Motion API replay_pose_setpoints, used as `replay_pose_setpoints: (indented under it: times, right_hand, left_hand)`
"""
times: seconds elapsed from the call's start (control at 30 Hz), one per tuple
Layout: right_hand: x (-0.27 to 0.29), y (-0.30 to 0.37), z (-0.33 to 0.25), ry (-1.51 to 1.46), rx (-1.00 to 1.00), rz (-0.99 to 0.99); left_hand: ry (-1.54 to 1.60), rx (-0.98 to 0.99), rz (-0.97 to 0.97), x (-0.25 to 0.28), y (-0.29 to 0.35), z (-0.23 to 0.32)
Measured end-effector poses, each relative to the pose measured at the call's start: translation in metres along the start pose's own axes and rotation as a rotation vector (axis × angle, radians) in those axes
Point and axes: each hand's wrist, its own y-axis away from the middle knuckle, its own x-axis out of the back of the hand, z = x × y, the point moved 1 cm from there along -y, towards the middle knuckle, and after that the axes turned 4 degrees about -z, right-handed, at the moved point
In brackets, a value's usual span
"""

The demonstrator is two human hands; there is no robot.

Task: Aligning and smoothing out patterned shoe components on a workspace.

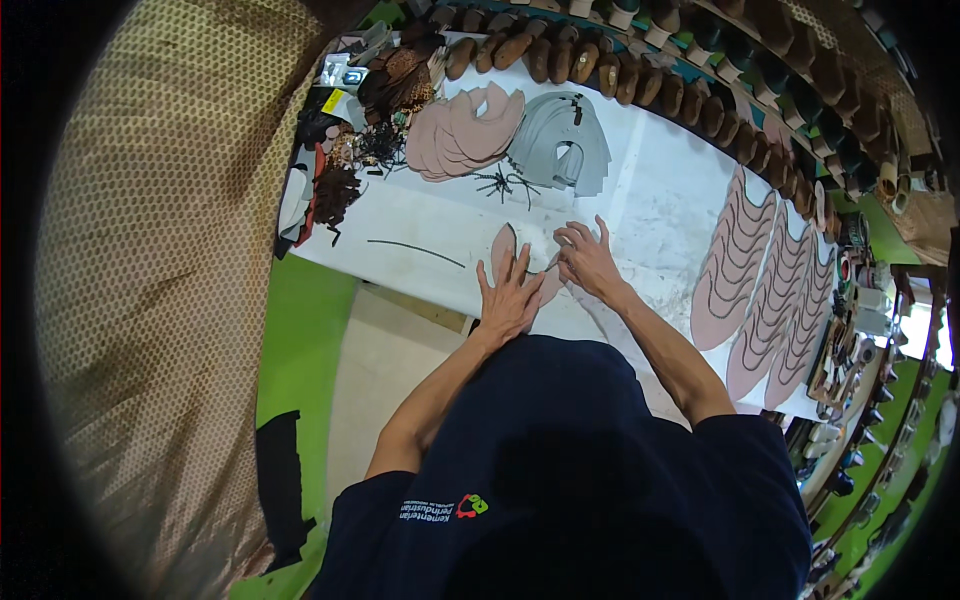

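Observation:
My left hand (pixel 510 298) lies with fingers spread on a pinkish, curved flat piece (pixel 502 240), pressing it to the white table near its front edge. The piece looks like a shoe-upper cutout, and a thin dark line runs along part of its edge. Just to the right, the fingers of my right hand (pixel 588 260) are pinched at the end of a thin dark strip (pixel 544 271), which reaches toward my left fingers. Part of the piece is hidden under both hands. A separate dark strip (pixel 415 250) rests on the table to the left.
Stacks of pink cutouts (pixel 460 140) and grey cutouts (pixel 562 135) lie farther back, with loose dark strips (pixel 503 183) before them. Overlapping dark-edged pink pieces (pixel 735 270) form rows at the right. Brown shoe lasts (pixel 590 65) line the far edge; a mesh curtain (pixel 170 250) hangs left.

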Motion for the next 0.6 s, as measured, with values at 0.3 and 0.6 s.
replay_pose_setpoints:
  times: [0.3, 0.6]
  right_hand:
    - [-0.0028, -0.0031, 0.0016, 0.033, 0.017, -0.042]
    - [-0.0039, -0.0093, 0.0009, 0.062, 0.023, -0.06]
  left_hand:
    - [0.014, -0.001, 0.012, -0.0015, -0.0016, 0.0017]
    - [0.0, 0.012, -0.022, -0.0066, -0.0023, 0.0033]
